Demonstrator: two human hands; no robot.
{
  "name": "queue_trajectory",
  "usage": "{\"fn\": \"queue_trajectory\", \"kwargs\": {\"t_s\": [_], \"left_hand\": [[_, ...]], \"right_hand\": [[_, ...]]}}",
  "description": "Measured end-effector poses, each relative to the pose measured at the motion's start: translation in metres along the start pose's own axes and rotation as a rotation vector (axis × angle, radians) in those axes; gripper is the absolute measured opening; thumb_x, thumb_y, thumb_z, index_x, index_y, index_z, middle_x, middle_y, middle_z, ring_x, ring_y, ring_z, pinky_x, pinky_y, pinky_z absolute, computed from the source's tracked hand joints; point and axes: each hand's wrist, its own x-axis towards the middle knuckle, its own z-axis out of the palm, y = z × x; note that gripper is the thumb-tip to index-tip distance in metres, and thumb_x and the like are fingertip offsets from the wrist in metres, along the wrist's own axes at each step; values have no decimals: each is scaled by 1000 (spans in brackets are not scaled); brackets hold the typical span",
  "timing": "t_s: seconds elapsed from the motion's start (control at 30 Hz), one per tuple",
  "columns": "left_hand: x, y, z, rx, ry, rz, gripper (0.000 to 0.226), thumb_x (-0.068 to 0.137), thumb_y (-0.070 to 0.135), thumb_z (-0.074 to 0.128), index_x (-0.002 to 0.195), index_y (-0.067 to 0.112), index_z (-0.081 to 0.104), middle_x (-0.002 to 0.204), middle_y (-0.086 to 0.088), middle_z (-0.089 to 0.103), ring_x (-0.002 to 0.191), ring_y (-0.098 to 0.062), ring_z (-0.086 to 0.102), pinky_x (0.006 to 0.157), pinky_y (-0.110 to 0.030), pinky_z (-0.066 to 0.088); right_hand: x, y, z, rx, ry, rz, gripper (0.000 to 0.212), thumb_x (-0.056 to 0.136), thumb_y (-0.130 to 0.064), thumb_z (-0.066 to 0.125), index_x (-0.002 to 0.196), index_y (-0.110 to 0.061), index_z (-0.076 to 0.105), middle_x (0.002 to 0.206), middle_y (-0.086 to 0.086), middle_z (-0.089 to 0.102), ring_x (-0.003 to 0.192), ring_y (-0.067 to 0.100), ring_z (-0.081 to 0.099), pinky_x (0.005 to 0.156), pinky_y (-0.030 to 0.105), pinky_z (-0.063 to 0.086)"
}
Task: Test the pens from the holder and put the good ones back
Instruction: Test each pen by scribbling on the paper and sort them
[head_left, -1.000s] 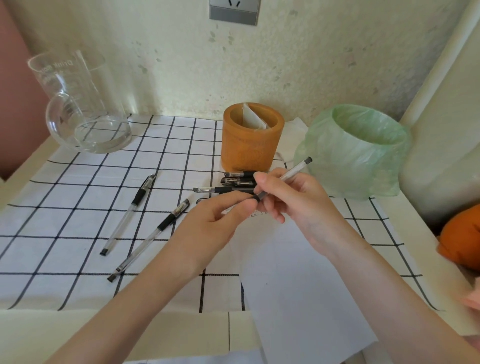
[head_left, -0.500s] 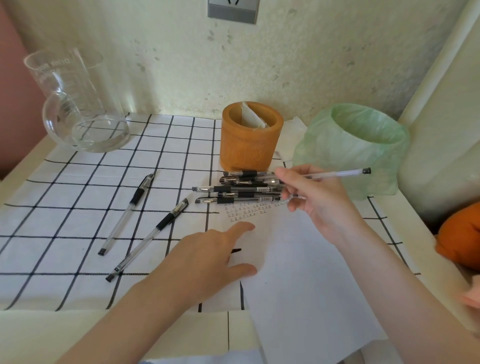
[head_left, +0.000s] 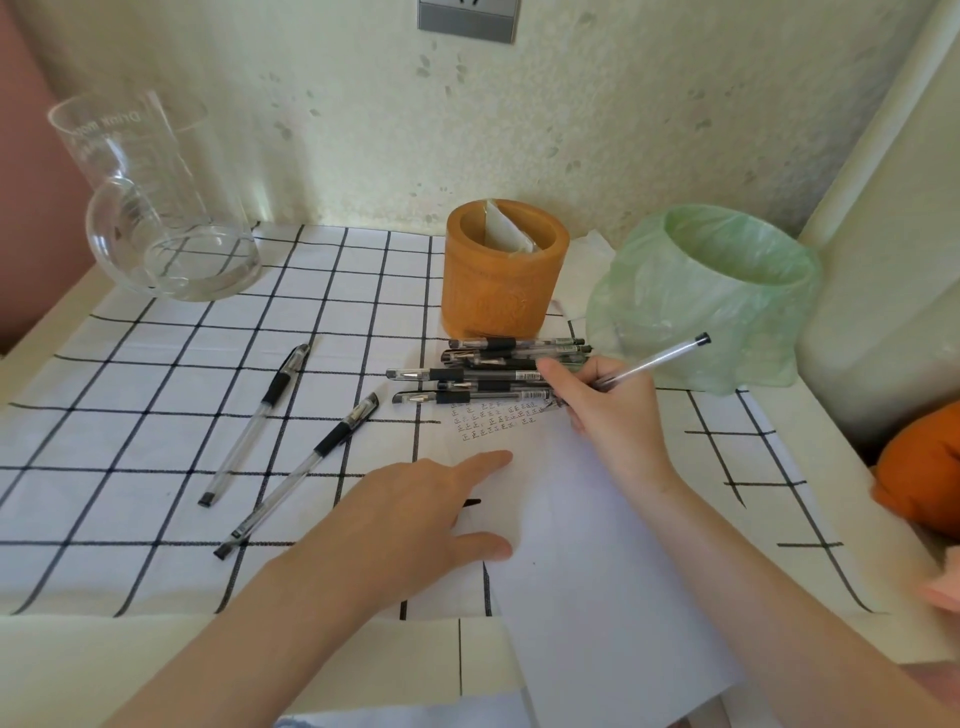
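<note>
My right hand (head_left: 613, 410) grips a clear pen (head_left: 660, 358) in a writing hold, its tip down at the top of the white paper (head_left: 597, 571), next to rows of small black test marks (head_left: 493, 421). My left hand (head_left: 415, 519) lies flat on the paper's left edge, fingers straight, with a small black pen cap (head_left: 472, 502) beside its fingers. A pile of several black-grip pens (head_left: 493, 374) lies in front of the orange pen holder (head_left: 498, 280), which contains a folded white paper. Two more pens (head_left: 260, 421) (head_left: 306, 467) lie apart on the checked cloth to the left.
A glass pitcher (head_left: 156, 208) with a little water stands at the back left. A bin lined with a green bag (head_left: 711, 296) stands right of the holder. An orange object (head_left: 924, 467) sits at the right edge. The wall runs close behind.
My hands came apart after pulling the cap off. The left hand dropped flat onto the paper, and the right hand turned the pen and lowered its tip to the paper.
</note>
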Motion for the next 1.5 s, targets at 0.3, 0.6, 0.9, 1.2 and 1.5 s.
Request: {"fn": "queue_trajectory", "kwargs": {"t_s": [0.3,0.6,0.9,1.2,1.5], "left_hand": [[0,0,-1,-6,-1,5,70,80,63,51,139,52,14,70,12,41,74,-12,45,65,-25,35],[2,-1,1,4,-9,5,72,79,64,51,139,52,13,70,11,44,72,-12,47,62,-26,35],[2,0,0,-1,-20,2,71,80,63,52,139,52,14,69,11,44,70,-11,47,60,-25,37],[3,-1,1,-3,-7,-9,72,78,63,53,138,52,15,70,11,44,72,-12,47,62,-25,36],[3,0,1,-14,-11,-13,71,79,62,53,138,52,15,69,12,40,72,-12,44,62,-26,34]], "right_hand": [[0,11,6,-59,56,-84,40,88,-12,62,54,-11,41,47,1,35,42,5,28,42,16,25],[1,14,7,-76,19,-119,39,87,-11,64,55,-10,43,44,-9,33,45,4,29,45,15,25],[3,17,7,-116,45,-137,39,86,-9,63,54,-12,40,40,-11,34,43,4,29,44,13,24],[1,13,8,-114,32,-148,39,84,-3,61,54,-11,37,48,-3,30,45,4,26,44,14,23],[2,14,8,-130,46,-162,41,85,-5,61,53,-13,36,42,-10,30,43,5,28,43,14,23]]}}
